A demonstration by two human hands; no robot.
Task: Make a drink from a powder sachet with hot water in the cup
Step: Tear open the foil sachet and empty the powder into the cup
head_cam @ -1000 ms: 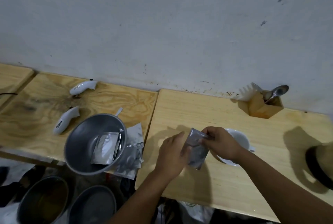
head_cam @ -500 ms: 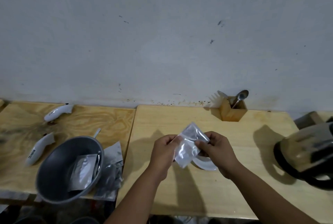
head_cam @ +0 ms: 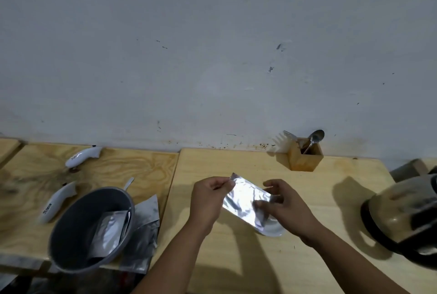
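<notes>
A shiny silver sachet (head_cam: pixel 244 200) is stretched between both hands above the light wooden table (head_cam: pixel 236 258). My left hand (head_cam: pixel 208 201) pinches its upper left corner. My right hand (head_cam: pixel 287 208) grips its lower right end. Under the sachet and my right hand sits a white cup (head_cam: pixel 273 229), with only its near rim showing. A kettle (head_cam: pixel 406 218) stands at the right edge, blurred.
A grey bucket (head_cam: pixel 78 229) holding a foil sachet sits at the left table's front edge, with more foil sachets (head_cam: pixel 146 218) beside it. Two white handled tools (head_cam: pixel 82 155) lie further left. A wooden holder (head_cam: pixel 305 157) with a spoon and fork stands by the wall.
The view has tilted up and shifted right, bringing the kettle in. Both hands have lifted the sachet off the cup and drawn apart, spreading it flat between them.
</notes>
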